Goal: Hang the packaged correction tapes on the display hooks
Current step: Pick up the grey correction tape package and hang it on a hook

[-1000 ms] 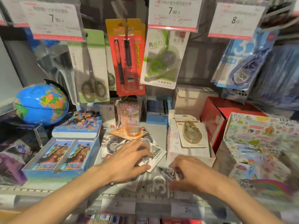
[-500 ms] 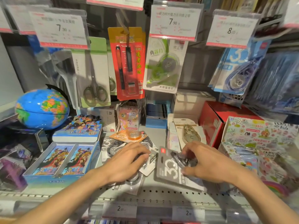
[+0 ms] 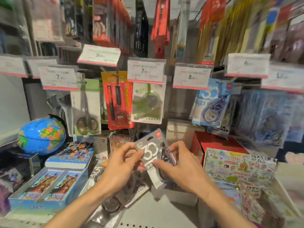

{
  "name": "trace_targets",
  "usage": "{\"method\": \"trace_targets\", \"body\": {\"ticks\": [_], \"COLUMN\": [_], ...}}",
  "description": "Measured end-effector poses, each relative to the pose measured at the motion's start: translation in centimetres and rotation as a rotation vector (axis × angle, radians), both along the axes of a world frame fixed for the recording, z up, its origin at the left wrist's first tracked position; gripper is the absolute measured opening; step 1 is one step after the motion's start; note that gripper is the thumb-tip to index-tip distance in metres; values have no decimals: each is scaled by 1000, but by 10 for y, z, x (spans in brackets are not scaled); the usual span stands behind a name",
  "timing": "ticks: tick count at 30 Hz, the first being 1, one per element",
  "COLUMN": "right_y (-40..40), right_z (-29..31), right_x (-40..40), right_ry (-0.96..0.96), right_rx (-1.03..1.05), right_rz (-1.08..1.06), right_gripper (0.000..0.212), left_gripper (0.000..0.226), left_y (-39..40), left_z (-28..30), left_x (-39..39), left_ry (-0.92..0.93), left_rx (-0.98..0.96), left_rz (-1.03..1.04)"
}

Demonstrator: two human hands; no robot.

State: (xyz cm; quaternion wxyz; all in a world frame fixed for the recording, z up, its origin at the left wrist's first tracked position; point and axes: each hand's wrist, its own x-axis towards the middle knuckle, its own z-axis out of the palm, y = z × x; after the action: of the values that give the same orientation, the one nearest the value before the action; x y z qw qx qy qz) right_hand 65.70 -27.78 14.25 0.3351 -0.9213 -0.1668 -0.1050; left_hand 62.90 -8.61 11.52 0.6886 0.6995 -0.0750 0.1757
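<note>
A grey packaged correction tape (image 3: 150, 149) marked "30" is lifted above the shelf at mid-frame, tilted. My left hand (image 3: 120, 163) pinches its left edge and my right hand (image 3: 179, 163) grips its right side over the tape body. More grey packs (image 3: 111, 203) lie on the shelf under my left forearm. Blue correction tape packs (image 3: 211, 109) hang on a hook under the 8.00 price tag (image 3: 191, 77). A green correction tape pack (image 3: 148, 104) hangs under the 7.90 price tag (image 3: 145, 71).
Packaged scissors (image 3: 87, 111) and a red pen set (image 3: 117, 99) hang at left of centre. A blue globe (image 3: 42, 135) and card boxes (image 3: 49, 183) sit at left. A red box (image 3: 213, 143) and sticker packs (image 3: 238, 168) stand at right. Upper rows are blurred.
My right hand lifted the grey pack off the shelf and my left hand left the pile and took hold of its other edge. The camera view tilted upward.
</note>
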Motion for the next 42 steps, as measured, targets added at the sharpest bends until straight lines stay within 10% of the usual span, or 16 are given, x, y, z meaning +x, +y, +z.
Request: {"method": "trace_targets", "body": {"ticks": [11,42], "right_y": [-101,-66], "right_z": [33,100], "right_x": [20,53], "right_ry": [272,-30], "right_rx": [604,577], "right_rz": [332,164], "right_gripper": [32,55], "left_gripper": [7,21], "left_y": [-78,-87], "left_z": [79,170], "left_x": [13,7], "left_ry": [-124,-351], "left_rx": [150,-97], "left_rz": [42,17]}}
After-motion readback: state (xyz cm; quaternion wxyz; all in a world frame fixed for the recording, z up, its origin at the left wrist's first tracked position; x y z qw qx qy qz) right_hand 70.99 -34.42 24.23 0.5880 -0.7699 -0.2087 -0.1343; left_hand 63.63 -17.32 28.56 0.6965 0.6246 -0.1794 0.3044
